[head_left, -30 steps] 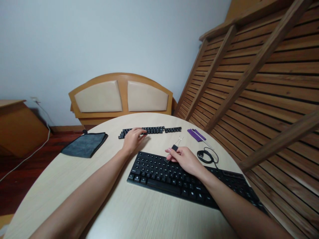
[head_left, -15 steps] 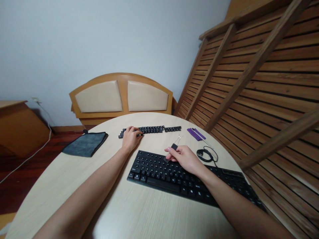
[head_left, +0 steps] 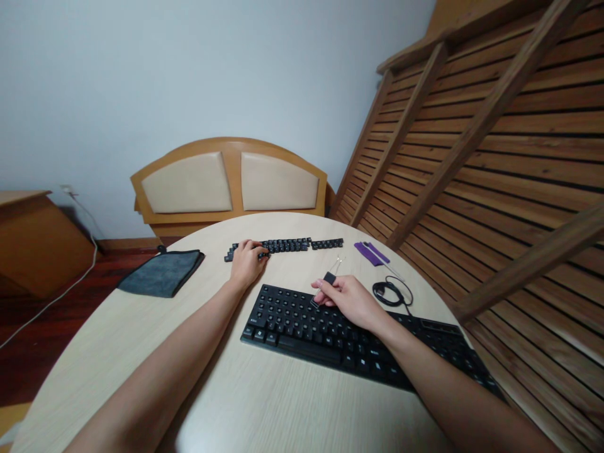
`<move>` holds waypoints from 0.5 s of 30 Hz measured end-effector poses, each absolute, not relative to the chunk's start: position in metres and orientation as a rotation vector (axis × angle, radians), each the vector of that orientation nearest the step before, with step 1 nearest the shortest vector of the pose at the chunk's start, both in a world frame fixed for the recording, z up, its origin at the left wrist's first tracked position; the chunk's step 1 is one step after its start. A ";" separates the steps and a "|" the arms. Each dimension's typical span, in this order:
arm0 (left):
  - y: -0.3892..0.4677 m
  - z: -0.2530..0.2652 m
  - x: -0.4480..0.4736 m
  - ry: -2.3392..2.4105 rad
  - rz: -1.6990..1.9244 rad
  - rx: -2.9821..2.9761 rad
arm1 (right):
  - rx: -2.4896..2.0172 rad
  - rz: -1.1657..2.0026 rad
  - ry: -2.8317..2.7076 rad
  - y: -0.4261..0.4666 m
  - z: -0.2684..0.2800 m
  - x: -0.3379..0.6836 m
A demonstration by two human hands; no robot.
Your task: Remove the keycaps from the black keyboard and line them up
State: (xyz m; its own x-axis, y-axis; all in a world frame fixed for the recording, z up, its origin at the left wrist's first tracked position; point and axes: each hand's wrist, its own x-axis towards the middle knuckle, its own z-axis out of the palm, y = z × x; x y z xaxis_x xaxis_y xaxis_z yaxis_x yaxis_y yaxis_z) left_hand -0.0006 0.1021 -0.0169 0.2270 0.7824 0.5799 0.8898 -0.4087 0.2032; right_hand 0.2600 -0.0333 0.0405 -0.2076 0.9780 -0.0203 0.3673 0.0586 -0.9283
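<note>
My left hand rests at the rows of loose black keycaps on the far part of the table. Its fingers are curled, and thumb and forefinger pinch a black keycap at the near edge of the rows. My right hand is closed around the dark handle of a wire keycap puller, whose thin wire loops point away from me. Below that hand lies a black keyboard, slanted on the table, partly covered by my right hand and forearm.
On the right of the round table are a purple cloth strip, a thin brush-like tool beside it, and a coiled black cable. A folded dark grey cloth lies at the left. Slatted wooden boards lean close on the right.
My left hand has shifted very slightly left with the keycap at its fingertips. The right hand and the keycap puller stay where they were.
</note>
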 end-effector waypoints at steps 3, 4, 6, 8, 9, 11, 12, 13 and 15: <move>0.102 -0.018 -0.001 -1.609 -0.933 -2.317 | -1.382 1.148 -1.649 -0.034 0.041 0.260; 0.102 -0.018 -0.001 -1.611 -0.932 -2.316 | -1.386 1.146 -1.651 -0.034 0.042 0.259; 0.102 -0.018 -0.002 -1.614 -0.931 -2.315 | -1.389 1.142 -1.658 -0.034 0.042 0.259; 0.102 -0.017 -0.002 -1.615 -0.929 -2.315 | -1.388 1.144 -1.662 -0.034 0.042 0.259; 0.101 -0.017 -0.002 -1.616 -0.929 -2.315 | -1.386 1.145 -1.663 -0.034 0.041 0.259; 0.101 -0.016 -0.002 -1.620 -0.929 -2.312 | -1.375 1.147 -1.667 -0.034 0.040 0.260; 0.101 -0.016 -0.002 -1.622 -0.930 -2.310 | -1.367 1.148 -1.670 -0.033 0.039 0.260; 0.101 -0.016 -0.002 -1.624 -0.931 -2.308 | -1.361 1.152 -1.673 -0.033 0.039 0.260; 0.101 -0.017 -0.002 -1.629 -0.934 -2.307 | -1.351 1.160 -1.673 -0.032 0.037 0.260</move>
